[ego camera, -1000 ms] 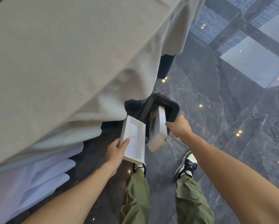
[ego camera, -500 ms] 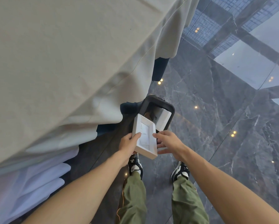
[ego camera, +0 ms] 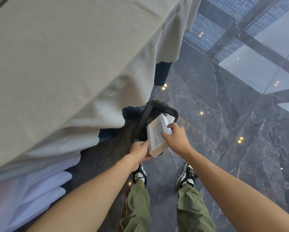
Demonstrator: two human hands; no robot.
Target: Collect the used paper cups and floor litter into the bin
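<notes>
The white box [ego camera: 157, 136] is pinched by the left hand [ego camera: 139, 150] and right hand [ego camera: 176, 137] above the bin [ego camera: 154, 106]; release into the opening is judged next.

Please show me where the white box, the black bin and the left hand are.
white box [ego camera: 157, 138], head view, on its open inner face.
black bin [ego camera: 158, 107], head view, on its far rim.
left hand [ego camera: 138, 150], head view, on the back of the hand.
</notes>
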